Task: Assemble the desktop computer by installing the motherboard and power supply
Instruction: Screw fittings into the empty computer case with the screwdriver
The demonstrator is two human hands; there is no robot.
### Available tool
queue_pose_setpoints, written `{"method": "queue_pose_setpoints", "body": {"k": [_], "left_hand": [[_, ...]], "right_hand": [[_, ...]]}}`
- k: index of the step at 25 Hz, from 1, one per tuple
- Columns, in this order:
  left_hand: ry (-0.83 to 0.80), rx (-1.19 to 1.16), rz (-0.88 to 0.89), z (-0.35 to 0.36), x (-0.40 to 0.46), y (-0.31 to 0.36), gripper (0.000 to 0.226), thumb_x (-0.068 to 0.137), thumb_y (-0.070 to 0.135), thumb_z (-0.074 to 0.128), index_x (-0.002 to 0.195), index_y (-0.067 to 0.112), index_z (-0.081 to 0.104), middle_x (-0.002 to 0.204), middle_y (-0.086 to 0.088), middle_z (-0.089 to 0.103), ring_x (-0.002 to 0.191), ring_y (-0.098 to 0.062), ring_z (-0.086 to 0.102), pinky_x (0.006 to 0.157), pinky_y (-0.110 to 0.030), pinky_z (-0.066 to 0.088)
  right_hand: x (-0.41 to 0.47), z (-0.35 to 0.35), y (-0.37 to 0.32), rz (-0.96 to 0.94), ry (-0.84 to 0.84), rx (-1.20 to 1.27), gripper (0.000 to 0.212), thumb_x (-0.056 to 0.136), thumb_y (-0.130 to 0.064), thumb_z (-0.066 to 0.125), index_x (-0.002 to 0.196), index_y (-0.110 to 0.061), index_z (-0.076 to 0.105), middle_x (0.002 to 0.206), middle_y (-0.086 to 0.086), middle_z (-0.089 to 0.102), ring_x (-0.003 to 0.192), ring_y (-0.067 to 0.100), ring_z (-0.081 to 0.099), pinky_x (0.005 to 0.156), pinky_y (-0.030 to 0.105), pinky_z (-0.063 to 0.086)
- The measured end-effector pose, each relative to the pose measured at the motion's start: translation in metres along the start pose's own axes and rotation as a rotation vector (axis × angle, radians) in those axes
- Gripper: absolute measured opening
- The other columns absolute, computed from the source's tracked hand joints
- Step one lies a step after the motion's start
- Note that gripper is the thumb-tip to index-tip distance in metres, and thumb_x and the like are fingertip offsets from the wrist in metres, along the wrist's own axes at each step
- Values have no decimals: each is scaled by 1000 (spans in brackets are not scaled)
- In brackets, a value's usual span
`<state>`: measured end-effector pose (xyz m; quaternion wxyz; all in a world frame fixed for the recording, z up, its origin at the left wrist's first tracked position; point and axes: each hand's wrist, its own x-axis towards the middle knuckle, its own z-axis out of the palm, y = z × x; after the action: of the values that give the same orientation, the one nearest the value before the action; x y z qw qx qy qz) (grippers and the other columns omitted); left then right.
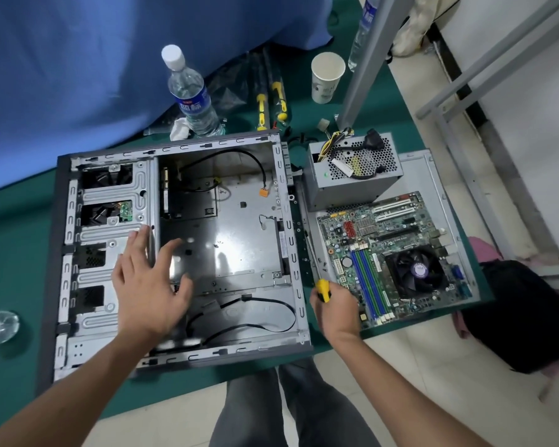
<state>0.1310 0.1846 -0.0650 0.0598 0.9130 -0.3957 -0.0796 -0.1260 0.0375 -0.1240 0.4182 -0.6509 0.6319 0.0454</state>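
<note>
Nearest me, my left hand (149, 279) hovers spread and empty over the open case (181, 250), which lies flat at the surface's near edge. Right hand (334, 309) grips a yellow screwdriver (323, 289) just beside the motherboard (391, 253), which lies right of the case, power supply (352, 175) behind it; I judge my right hand is nearer

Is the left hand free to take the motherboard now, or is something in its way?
Probably yes. The left hand is open and empty over the case; the motherboard lies uncovered beside it. It must only cross past the right hand, which holds a screwdriver.
</note>
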Motion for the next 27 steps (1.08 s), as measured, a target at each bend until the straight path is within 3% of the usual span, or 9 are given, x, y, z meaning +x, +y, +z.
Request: {"method": "queue_pose_setpoints", "body": {"k": [3, 7, 11, 17, 20, 23, 27], "left_hand": [[9, -15, -3, -1, 1, 0, 63, 77, 49, 37, 134, 24, 51, 159, -14, 16, 147, -31, 11, 110, -55, 20], [-5, -12, -2, -4, 0, 0, 64, 78, 48, 36, 135, 23, 50, 160, -15, 15, 146, -34, 13, 112, -55, 20], [-32, -49, 11, -9, 0, -1, 63, 78, 48, 36, 135, 23, 49, 160, -16, 15, 149, -31, 8, 116, -55, 16], [-84, -256, 21, -28, -2, -2, 63, 80, 47, 37, 135, 21, 51, 158, -14, 19, 148, -31, 10, 118, -53, 13], [-21, -525, 147, -38, -7, -5, 48, 88, 44, 42, 128, 21, 56, 144, -5, 40, 139, -23, 31, 112, -53, 30], [-148, -787, 274, -56, -10, -3, 30, 94, 46, 54, 122, 36, 57, 122, 22, 55, 119, 3, 50, 101, -28, 44], [-208, -1002, 259, -78, 0, -6, 19, 88, 19, 72, 102, 32, 71, 94, 16, 67, 91, -9, 66, 83, -30, 53]], "right_hand": [[-8, -19, -7, -67, 34, 127, 13, 90, -16, 68, 78, -20, 63, 67, -3, 62, 57, 9, 55, 49, 20, 41], [-23, -53, -40, -123, 46, 345, 11, 89, -16, 67, 79, -21, 64, 71, 10, 66, 56, 24, 58, 58, 44, 56], [-43, -79, -87, -240, 75, 432, 13, 89, -23, 70, 78, -30, 67, 63, -4, 65, 48, 9, 59, 45, 27, 52], [-79, -61, -142, -248, -77, 389, 11, 89, -25, 71, 81, -20, 65, 62, -4, 61, 49, 8, 56, 52, 27, 56], [-88, -40, -158, -199, -167, 398, 9, 89, -22, 70, 84, -17, 65, 61, -3, 59, 49, 9, 55, 54, 28, 55], [-90, -22, -178, -171, -265, 456, 9, 89, -24, 71, 82, -20, 66, 62, -1, 61, 51, 12, 57, 56, 31, 55], [-91, -7, -199, -137, -398, 565, 12, 89, -31, 70, 81, -21, 68, 64, 3, 60, 54, 14, 55, 60, 32, 53]]}}
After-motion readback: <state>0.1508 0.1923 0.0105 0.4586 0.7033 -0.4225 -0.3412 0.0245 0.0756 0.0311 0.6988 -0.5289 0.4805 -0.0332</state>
